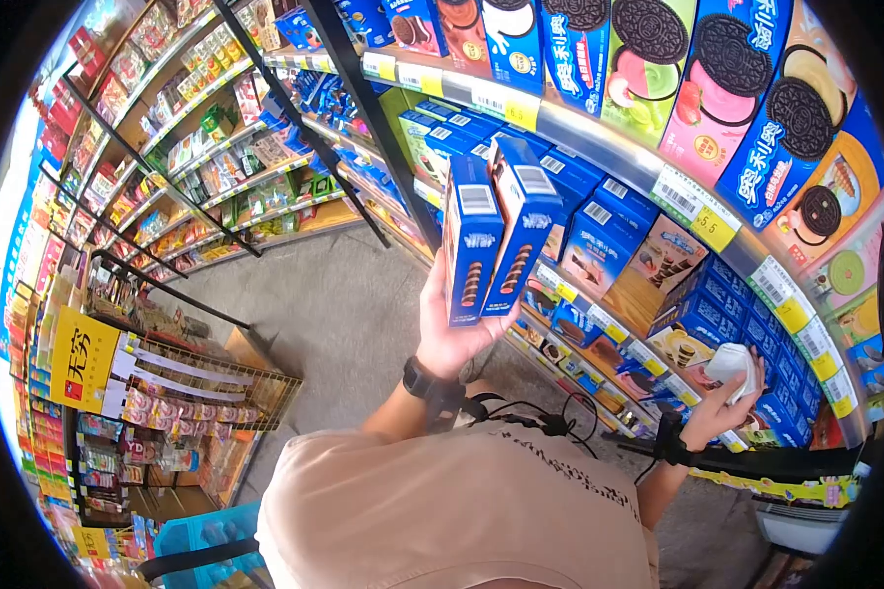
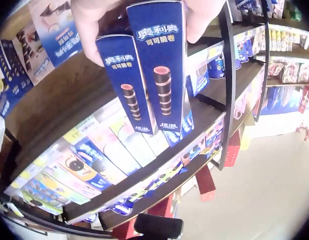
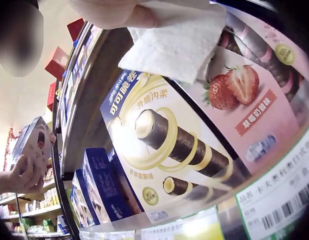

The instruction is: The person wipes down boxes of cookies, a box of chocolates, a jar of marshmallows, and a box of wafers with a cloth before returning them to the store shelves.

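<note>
Two narrow blue boxes [image 1: 476, 240] with wafer roll pictures stand side by side in my left hand [image 1: 452, 329], which grips them from below in the head view. The left wrist view shows their printed blue sides [image 2: 162, 75] between the thumb and fingers [image 2: 202, 17]. On the right, my right hand [image 1: 725, 407] holds a folded white cloth [image 1: 732, 368] by the shelved boxes. In the right wrist view, the cloth [image 3: 177, 45] hangs from the fingers in front of a cream-coloured wafer roll box [image 3: 169, 145] and a pink strawberry box [image 3: 244, 105].
Shelves of blue boxes [image 1: 609, 231] run along the right, with a price rail [image 1: 683, 196] above them. A wire rack with a yellow sign [image 1: 84, 361] stands at left. Grey floor [image 1: 334, 304] lies between. Behind my left sleeve is a turquoise basket [image 1: 206, 545].
</note>
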### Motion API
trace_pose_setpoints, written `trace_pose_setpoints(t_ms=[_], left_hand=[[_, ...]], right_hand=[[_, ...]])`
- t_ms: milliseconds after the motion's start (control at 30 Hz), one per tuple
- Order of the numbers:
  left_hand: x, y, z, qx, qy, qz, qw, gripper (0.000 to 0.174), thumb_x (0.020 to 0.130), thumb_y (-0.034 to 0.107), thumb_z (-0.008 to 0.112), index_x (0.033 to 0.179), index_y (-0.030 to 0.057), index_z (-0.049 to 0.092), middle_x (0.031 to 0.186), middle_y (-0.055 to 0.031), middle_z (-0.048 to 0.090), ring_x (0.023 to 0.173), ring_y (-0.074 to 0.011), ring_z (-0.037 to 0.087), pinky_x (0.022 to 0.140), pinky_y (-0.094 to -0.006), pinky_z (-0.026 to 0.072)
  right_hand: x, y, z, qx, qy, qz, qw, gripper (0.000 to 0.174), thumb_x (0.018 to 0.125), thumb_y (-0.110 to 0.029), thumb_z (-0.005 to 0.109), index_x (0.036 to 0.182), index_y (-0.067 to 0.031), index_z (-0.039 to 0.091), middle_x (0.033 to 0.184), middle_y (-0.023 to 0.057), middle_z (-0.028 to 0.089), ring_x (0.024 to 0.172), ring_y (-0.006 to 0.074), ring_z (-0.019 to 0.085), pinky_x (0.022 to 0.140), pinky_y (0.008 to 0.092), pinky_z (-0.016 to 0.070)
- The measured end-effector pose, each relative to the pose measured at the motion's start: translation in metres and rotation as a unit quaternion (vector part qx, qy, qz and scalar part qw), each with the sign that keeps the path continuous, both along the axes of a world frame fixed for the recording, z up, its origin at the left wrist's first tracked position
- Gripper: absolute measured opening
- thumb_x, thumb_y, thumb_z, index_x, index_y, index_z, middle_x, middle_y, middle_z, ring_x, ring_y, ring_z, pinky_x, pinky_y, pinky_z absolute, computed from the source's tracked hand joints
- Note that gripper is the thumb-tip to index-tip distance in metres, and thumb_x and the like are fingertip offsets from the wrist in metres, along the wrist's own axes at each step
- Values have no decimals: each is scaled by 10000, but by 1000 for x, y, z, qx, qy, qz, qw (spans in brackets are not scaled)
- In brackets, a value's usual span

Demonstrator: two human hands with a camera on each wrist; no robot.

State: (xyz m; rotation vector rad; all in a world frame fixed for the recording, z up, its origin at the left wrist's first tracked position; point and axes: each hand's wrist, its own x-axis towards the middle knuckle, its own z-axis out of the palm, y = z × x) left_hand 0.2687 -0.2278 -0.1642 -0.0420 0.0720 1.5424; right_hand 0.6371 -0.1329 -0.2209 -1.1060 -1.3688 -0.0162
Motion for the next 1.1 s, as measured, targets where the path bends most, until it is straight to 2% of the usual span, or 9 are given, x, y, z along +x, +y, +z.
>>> trace_pose_setpoints(t_ms=[100, 200, 433, 533, 1100], left_hand=[[3, -4, 5, 24, -52, -26, 998, 646, 918, 557, 507, 1352, 79, 480, 1328, -171, 530, 1145, -337, 554, 934, -482, 485], [5, -7, 12, 26, -61, -36, 997, 635, 923, 544, 507, 1334, 61, 496, 1274, -184, 563, 1110, -328, 580, 933, -464, 493], [10, -12, 16, 24, -105, -44, 993, 587, 922, 514, 528, 1290, 58, 539, 1214, -175, 600, 1085, -308, 597, 928, -447, 497], [12, -13, 15, -1, -97, -13, 995, 564, 914, 497, 552, 1278, 66, 550, 1215, -158, 602, 1091, -298, 595, 926, -440, 498], [13, -10, 13, -7, -91, -24, 996, 573, 910, 512, 551, 1274, 70, 548, 1203, -146, 605, 1078, -290, 598, 911, -430, 509]], right_hand=[[-2, 1, -2, -2, 42, 11, 999, 294, 1009, -103, 450, 1180, 114, 549, 1275, 224, 547, 1184, 317, 519, 998, 424, 399], [1, 0, -2, -9, 8, -1, 1000, 299, 1011, -105, 447, 1188, 115, 546, 1286, 222, 538, 1189, 315, 517, 997, 420, 403], [0, 1, -4, -4, 35, 19, 999, 300, 1013, -100, 440, 1192, 119, 540, 1285, 222, 536, 1193, 313, 511, 991, 424, 406], [0, 0, -4, -3, 38, 25, 999, 301, 1013, -98, 436, 1195, 119, 538, 1287, 224, 534, 1194, 313, 507, 994, 424, 401], [0, 1, -5, 14, 24, 19, 999, 300, 1019, -120, 438, 1197, 105, 524, 1280, 225, 541, 1180, 312, 516, 1004, 431, 391]])
